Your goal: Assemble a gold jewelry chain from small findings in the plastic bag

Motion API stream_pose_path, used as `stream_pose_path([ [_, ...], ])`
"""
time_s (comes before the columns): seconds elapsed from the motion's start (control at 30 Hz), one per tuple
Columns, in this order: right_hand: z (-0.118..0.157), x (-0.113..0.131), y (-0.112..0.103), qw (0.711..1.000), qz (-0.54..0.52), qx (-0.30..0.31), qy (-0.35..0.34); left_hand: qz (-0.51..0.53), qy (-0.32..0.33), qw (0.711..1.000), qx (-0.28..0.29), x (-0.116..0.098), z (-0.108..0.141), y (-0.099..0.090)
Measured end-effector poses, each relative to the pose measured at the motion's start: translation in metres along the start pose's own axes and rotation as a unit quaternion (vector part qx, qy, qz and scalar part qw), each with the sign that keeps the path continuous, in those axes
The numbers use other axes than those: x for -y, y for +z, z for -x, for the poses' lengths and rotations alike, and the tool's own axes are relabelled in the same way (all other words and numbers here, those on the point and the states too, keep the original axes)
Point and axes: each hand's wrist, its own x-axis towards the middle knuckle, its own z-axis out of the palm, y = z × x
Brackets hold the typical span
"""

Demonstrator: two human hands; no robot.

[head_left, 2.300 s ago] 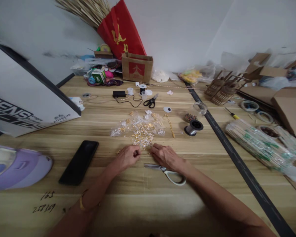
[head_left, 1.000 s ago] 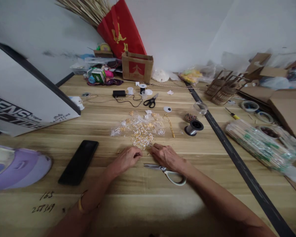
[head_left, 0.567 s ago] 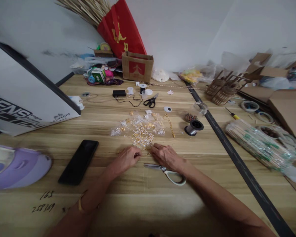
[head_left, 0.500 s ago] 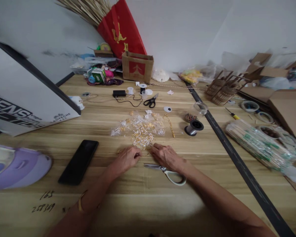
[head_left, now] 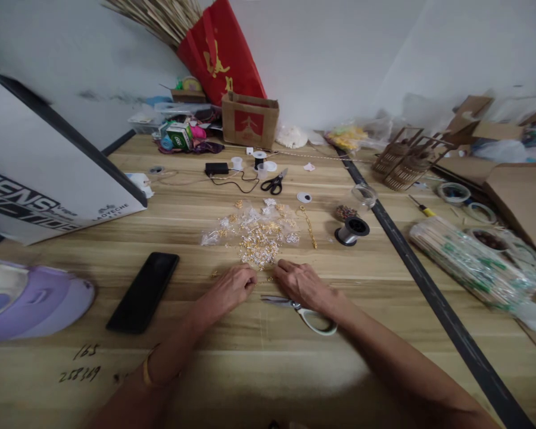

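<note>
Gold and silver beads (head_left: 259, 247) lie in a loose pile at the table's middle, with small clear bags (head_left: 250, 217) behind them. Just in front of the pile, at its left, my left hand (head_left: 234, 285) rests with its fingers pinched together; what they hold is too small to name. Across a narrow gap, my right hand (head_left: 298, 281) has its fingers curled down by a few tiny gold pieces, and its grip is hidden. White-handled scissors (head_left: 318, 322) lie beneath my right wrist, their blades pointing left. A gold chain (head_left: 308, 227) lies behind my right hand.
A black phone (head_left: 143, 292) and a purple visor (head_left: 49, 302) lie at left. Right of the pile stand a wire spool (head_left: 351, 231) and a tub of beads (head_left: 346, 213). Black scissors (head_left: 273, 183) lie farther back. Wrapped sticks (head_left: 469, 259) are at far right.
The thin gold strand between my hands shows less than before. Both hands have stayed in nearly the same place.
</note>
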Motion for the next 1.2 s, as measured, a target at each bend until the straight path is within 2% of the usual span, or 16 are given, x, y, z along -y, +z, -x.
stream_pose_path([
  [0.3,0.002,-0.006,-0.004,0.998,-0.047,-0.035,0.001,0.009,-0.012,1.000,0.013,-0.002,0.000,-0.011],
  [0.57,0.000,-0.041,-0.001,0.972,-0.178,-0.139,0.070,0.059,-0.020,0.998,-0.026,0.000,-0.002,-0.012],
  [0.7,0.002,-0.056,-0.004,0.970,-0.190,-0.119,0.096,0.097,-0.030,0.993,-0.059,0.001,-0.006,-0.008],
  [0.83,0.008,-0.062,-0.012,0.982,-0.135,-0.055,0.118,0.139,-0.017,0.985,-0.100,0.001,-0.008,0.000],
  [0.9,0.011,-0.063,-0.015,0.987,-0.095,-0.043,0.125,0.157,-0.011,0.980,-0.119,0.001,-0.009,0.004],
  [1.03,0.013,-0.059,-0.015,0.990,-0.040,-0.031,0.135,0.182,-0.011,0.971,-0.154,0.001,-0.010,0.010],
  [1.2,0.011,-0.046,-0.011,0.990,-0.007,-0.011,0.137,0.189,-0.007,0.968,-0.164,0.000,-0.010,0.012],
])
